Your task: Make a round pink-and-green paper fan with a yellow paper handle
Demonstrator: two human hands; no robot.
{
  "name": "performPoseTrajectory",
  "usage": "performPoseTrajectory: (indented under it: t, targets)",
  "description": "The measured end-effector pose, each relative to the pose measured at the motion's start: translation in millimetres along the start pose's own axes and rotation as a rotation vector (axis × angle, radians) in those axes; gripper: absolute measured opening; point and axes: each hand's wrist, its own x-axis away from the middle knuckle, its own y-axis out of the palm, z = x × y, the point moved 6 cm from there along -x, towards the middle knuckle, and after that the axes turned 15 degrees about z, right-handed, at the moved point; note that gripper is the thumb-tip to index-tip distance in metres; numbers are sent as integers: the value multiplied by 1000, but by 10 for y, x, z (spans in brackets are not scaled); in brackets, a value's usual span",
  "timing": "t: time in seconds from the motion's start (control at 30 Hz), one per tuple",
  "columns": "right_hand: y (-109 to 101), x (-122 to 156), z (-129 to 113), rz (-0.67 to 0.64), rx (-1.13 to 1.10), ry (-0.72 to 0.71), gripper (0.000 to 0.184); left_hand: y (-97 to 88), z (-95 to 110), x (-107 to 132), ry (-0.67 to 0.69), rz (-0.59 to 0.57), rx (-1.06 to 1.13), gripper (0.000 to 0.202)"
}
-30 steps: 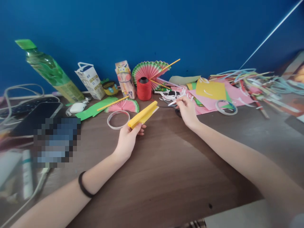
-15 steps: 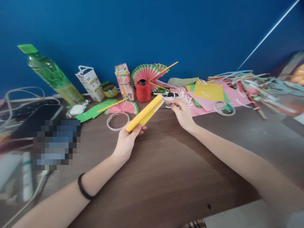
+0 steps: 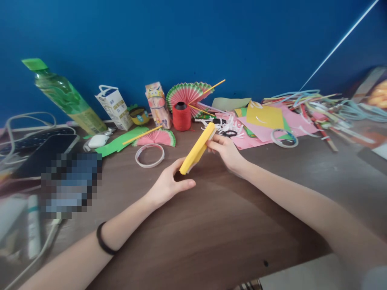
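Yellow paper (image 3: 198, 147), folded, one piece: aloft over the table (image 3: 211, 225), tilted, between the hands. Right hand (image 3: 228, 153): fingers closed on its right edge; a half-second ago, apart from it. Left hand (image 3: 165, 185): now spread wide, thumb off the paper; whether its fingers touch the lower end cannot be told. Support has apparently passed to the right, freeing the left. Beyond: tape (image 3: 151, 165), one roll; spool (image 3: 182, 118), red; scraps (image 3: 237, 123), white.

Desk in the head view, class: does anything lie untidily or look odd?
Yes: curled white strips lie tangled beyond the right hand, like scattered scraps, unlike the neatly folded yellow paper it holds.
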Motion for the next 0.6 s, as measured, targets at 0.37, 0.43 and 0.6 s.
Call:
performPoseTrajectory:
  t: [0.37,0.43,0.6]
  targets:
    - [359,400,-130,-447,298,-105,16,28,-17,-66,-117,168,-164,33]
    - [359,402,-125,-461,294,-112,19,26,-12,-81,-130,163,-173,31]
    - [358,398,-68,-512,285,-83,25,-9,-24,-96,-181,175,-85,20]
